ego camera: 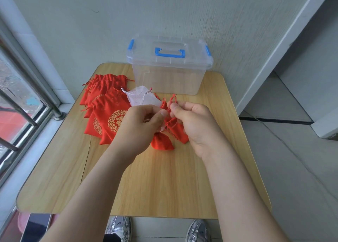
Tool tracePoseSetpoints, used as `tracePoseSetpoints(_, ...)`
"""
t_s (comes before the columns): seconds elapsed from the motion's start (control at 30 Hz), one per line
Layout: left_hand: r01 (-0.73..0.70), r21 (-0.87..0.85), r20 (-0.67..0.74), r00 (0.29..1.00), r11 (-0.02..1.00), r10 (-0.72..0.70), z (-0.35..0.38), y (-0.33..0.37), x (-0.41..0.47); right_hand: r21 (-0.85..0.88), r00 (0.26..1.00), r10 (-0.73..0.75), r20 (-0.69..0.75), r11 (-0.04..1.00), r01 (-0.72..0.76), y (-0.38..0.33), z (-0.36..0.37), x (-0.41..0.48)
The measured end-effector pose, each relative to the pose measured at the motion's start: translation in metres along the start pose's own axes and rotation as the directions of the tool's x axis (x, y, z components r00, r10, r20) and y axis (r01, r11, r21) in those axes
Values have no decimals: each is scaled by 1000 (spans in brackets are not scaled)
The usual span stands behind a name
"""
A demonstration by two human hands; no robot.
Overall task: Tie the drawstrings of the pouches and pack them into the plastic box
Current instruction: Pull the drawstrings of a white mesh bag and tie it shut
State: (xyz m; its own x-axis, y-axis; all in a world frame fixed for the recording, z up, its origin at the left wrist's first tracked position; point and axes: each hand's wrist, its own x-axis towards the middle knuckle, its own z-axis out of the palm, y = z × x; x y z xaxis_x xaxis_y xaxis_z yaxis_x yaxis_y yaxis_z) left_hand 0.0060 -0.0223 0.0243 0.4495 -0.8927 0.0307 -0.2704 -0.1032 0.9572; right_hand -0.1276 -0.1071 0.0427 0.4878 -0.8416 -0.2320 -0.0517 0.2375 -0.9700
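Two hands: both over the middle of the table (164, 177), close together, working on one small red pouch (180, 130).
Left hand (139, 124): fingers curled, thumb and forefinger pinched on the pouch's drawstring (172, 100) near the gathered neck.
Right hand (192, 121): fingers curled, fingertips pinching the same drawstring; cord loops stick up above them.
Small red pouch: hangs between and below the two hands; can't tell if it touches the tabletop.
Second red pouch (161, 144): lies on the table just beneath the hands, partly hidden.
Pouch pile (108, 112): red pouches with gold round print, stacked overlapping on the table's left, beside the left hand.
White mesh pouch (140, 97): lies on the pile's right edge, just beyond the left hand.
Plastic box (164, 77): clear, at the table's far edge against the wall, lid on, blue handle (170, 52) and blue clips; nothing visible inside.
Surroundings: window bars (27, 102) at left, grey shoes (118, 227) below the near table edge.
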Motion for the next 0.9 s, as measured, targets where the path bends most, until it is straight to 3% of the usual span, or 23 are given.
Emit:
tracePoseSetpoints(0.1,39,22,-23,999,999,-39,1,1,-2,-59,999,-8,-45,998,5,1,0,2)
tracePoseSetpoints(0.27,279,-236,-39,954,931,-296,0,0,3,-89,981,-102,-168,992,88,4,-2,5)
tracePoseSetpoints(0.33,317,-252,-36,941,915,-336,-2,1,4,-75,976,-141,-169,989,130,3,-2,6)
tracePoseSetpoints(0.5,260,-104,64,965,960,-255,-9,12,1,-34,985,-169,26,985,170,-6,1,2)
tracePoseSetpoints(0.67,168,-60,194,969,984,-153,-13,20,-2,-107,973,-214,83,969,222,-1,2,0)
tracePoseSetpoints(0.9,67,-43,223,973,997,-55,-15,24,-7,-170,968,-229,104,955,244,6,-4,5)
